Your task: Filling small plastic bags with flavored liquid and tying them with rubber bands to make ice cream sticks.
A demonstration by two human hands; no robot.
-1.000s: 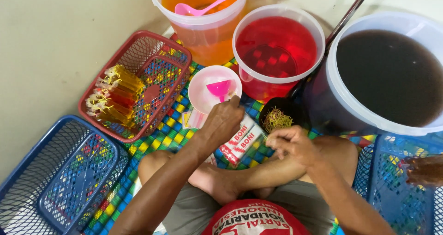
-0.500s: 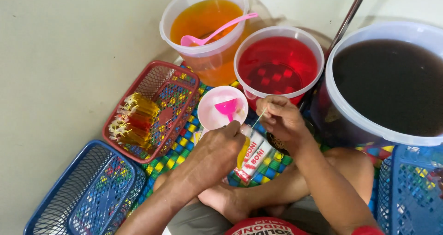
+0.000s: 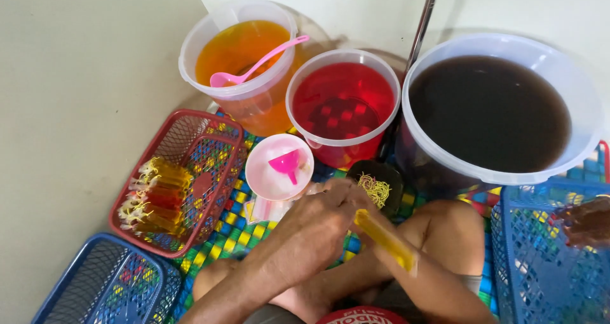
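I am looking down on the big translucent bucket of dark brown liquid (image 3: pixel 489 111), the smaller red-liquid bucket (image 3: pixel 343 104) and the orange one with its pink ladle (image 3: pixel 254 63). The red mesh basket (image 3: pixel 210 143) is holding tied, filled tubes. Both hands are meeting above the woven mat: the left hand (image 3: pixel 311 225) is closing around the top of a slim orange-filled plastic tube (image 3: pixel 384 238), its long axis slanting down to the right along the forearm. The right hand (image 3: pixel 346 193) is pinching that same end.

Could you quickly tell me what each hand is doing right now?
Left hand: closed on the yellow ice-pop tube.
Right hand: mostly hidden; cannot be told.
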